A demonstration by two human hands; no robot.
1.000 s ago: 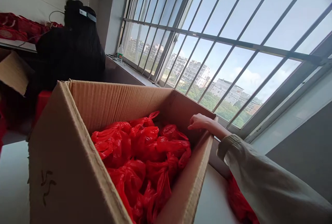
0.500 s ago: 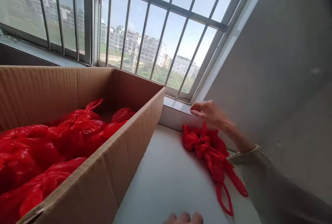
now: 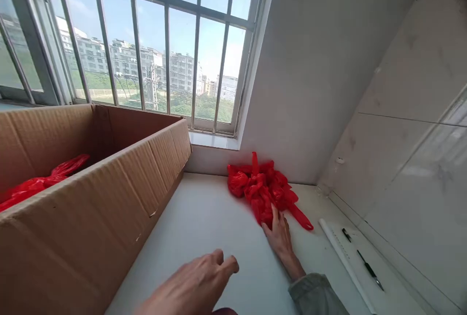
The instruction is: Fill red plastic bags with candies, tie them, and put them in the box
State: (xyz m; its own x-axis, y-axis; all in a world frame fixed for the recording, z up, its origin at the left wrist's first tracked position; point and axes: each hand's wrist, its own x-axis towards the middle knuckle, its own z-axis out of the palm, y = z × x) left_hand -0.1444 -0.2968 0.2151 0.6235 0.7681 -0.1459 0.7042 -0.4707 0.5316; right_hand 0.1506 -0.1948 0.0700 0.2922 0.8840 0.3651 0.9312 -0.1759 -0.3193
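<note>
A pile of red plastic bags point(image 3: 272, 188), bunched and knotted, lies on the white tabletop against the wall. My right hand point(image 3: 280, 239) touches the near end of this pile, thumb and fingers apart on the plastic. Lower down, my left hand point(image 3: 193, 281) hovers over the tabletop with loosely bent fingers spread apart and nothing visible in them. More red plastic bags point(image 3: 40, 183) show inside the cardboard box point(image 3: 109, 213) at left, mostly hidden by its near wall. A small dark red patch shows at the bottom edge beside my left hand; I cannot make out what it is.
A barred window point(image 3: 164, 52) and its sill rise behind the box. Right of the pile, a white tube point(image 3: 345, 261) and a dark pen point(image 3: 370, 269) lie on the white tabletop point(image 3: 219, 213), near a small black cap-like piece point(image 3: 346, 235). Walls close off the back and right.
My right hand has come down from above the pile to its near end. My left hand has risen further into view. The view has swung right, showing less of the box's contents.
</note>
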